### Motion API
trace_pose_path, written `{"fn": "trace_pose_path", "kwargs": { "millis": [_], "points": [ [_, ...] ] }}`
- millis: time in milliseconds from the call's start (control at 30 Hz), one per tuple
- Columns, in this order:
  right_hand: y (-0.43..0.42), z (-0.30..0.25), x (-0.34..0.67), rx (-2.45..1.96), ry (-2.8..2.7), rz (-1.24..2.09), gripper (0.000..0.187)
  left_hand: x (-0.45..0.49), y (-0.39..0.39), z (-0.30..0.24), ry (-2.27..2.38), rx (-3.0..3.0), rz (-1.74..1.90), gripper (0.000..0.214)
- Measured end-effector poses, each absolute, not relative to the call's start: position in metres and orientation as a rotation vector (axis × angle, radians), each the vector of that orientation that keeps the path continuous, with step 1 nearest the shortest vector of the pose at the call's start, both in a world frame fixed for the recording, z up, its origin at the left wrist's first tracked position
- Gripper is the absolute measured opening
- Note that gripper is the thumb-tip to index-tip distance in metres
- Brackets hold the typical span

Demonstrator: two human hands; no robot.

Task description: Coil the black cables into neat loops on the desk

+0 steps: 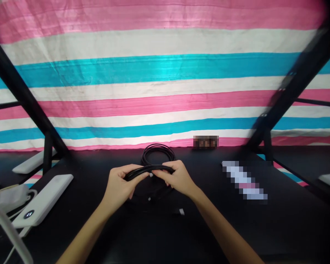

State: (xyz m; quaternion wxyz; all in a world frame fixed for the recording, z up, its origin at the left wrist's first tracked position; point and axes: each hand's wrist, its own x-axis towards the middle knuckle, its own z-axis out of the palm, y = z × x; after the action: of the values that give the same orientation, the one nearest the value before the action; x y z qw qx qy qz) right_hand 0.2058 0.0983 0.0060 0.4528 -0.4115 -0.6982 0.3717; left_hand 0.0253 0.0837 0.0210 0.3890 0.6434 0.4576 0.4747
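My left hand (120, 184) and my right hand (175, 177) are both closed on a bundle of black cable (150, 169), held flat between them above a black table (236, 227). Behind the hands a round coil of black cable (157, 153) lies on the table. Small pale connector ends (181, 211) show on the table just below my hands.
A white power bank (44, 200) with a lit display lies at the left, with white cables (5, 227) beside it. Another white bar (33, 162) lies further back. Black frame struts (22, 91) rise on both sides. A pink, white and blue striped sheet (159, 73) hangs behind.
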Motion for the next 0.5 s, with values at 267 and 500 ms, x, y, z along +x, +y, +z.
{"fn": "trace_pose_path", "kwargs": {
  "millis": [267, 500],
  "points": [
    [0.114, -0.023, 0.214, -0.750, -0.942, 1.373, 0.057, 0.040, 0.109, -0.010, 1.121, 1.461, 1.286, 0.026],
    [0.115, -0.025, 0.224, -0.606, -0.712, 1.439, 0.061, 0.053, 0.116, -0.030, 0.993, 1.282, 1.326, 0.027]
  ]
}}
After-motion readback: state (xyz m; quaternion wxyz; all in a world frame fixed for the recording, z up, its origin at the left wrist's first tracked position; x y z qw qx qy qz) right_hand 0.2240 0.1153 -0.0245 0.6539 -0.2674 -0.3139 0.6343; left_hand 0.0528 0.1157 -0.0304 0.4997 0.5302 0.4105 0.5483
